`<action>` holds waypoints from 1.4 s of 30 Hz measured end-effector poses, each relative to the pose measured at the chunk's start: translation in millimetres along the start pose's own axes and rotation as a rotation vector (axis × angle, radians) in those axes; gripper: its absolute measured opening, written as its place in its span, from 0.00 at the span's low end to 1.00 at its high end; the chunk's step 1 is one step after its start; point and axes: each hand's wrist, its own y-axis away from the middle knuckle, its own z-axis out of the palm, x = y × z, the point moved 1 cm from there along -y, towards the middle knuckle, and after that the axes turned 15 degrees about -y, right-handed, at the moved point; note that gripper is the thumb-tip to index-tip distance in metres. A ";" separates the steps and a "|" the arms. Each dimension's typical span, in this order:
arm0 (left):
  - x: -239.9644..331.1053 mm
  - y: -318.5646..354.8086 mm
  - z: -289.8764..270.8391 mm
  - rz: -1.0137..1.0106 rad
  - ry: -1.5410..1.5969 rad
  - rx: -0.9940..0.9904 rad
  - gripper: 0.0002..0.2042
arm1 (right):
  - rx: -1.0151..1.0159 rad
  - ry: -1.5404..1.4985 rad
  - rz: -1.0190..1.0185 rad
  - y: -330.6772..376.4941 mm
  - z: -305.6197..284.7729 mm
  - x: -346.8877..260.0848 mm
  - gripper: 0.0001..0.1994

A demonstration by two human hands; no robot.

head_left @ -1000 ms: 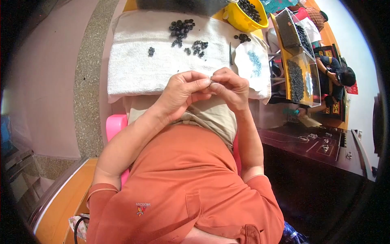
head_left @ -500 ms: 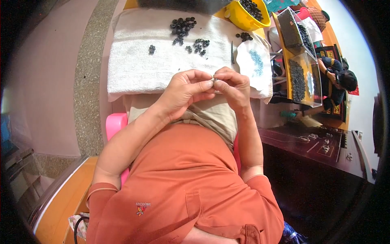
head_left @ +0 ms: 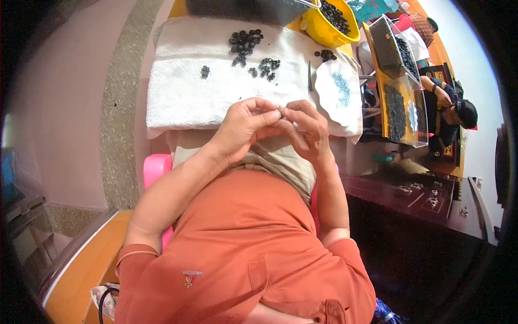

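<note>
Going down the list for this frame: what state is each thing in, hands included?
left hand: raised above the lap, fingertips pinched against the right hand's
right hand: fingertips pinched, whatever is in the grip too small to tell
white towel: spread flat
dark beads: loose, in small piles on the towel
yellow bowl: upright, holding dark beads
white plate: flat on the towel's right edge

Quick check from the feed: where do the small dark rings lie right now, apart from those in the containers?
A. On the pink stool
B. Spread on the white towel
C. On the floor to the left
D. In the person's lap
B: clusters of small dark rings lie on the white towel, beyond the left hand and right hand, whose fingertips meet over the towel's near edge.
</note>
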 end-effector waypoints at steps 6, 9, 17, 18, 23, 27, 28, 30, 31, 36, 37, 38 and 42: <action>0.1 -0.1 2.0 0.008 -0.056 0.016 0.06 | 0.053 0.009 -0.021 2.0 2.5 3.9 0.16; 1.0 -0.4 0.1 0.026 -0.078 0.030 0.06 | 0.031 -0.055 -0.002 -2.2 1.3 7.2 0.15; 9.5 0.8 2.3 0.068 -0.082 0.113 0.07 | -0.017 -0.427 0.244 -13.6 -14.0 35.3 0.11; 7.8 0.0 0.9 0.070 -0.081 0.111 0.07 | -0.019 -0.423 0.243 -17.2 -15.6 39.7 0.11; 0.1 -4.3 -5.4 0.064 -0.082 0.163 0.06 | 0.068 -0.092 0.222 -45.4 -15.6 55.9 0.08; -0.7 -4.9 -6.8 0.065 -0.095 0.189 0.05 | -0.012 0.275 0.251 -57.7 -6.0 60.6 0.10; -1.2 -5.9 -7.5 0.070 -0.090 0.181 0.05 | -0.040 0.439 0.252 -59.9 -4.0 60.8 0.10; -0.8 -6.7 -7.8 0.076 -0.084 0.174 0.05 | -0.049 0.472 0.274 -61.8 -1.6 63.2 0.11; -0.8 -6.2 -6.9 0.072 -0.093 0.175 0.05 | -0.058 0.504 0.298 -62.3 -0.8 64.0 0.11; 0.1 -5.0 -5.4 0.071 -0.076 0.172 0.05 | -0.072 0.529 0.222 -63.3 0.4 65.1 0.09; 0.1 -5.2 -5.6 0.071 -0.082 0.174 0.05 | -0.085 0.526 0.191 -62.5 0.1 67.3 0.08; 0.1 -5.4 -5.9 0.072 -0.087 0.175 0.05 | -0.085 0.526 0.190 -61.2 -0.7 70.0 0.08; -0.5 -5.9 -6.7 0.073 -0.079 0.174 0.05 | -0.096 0.534 0.151 -58.4 -2.8 72.3 0.07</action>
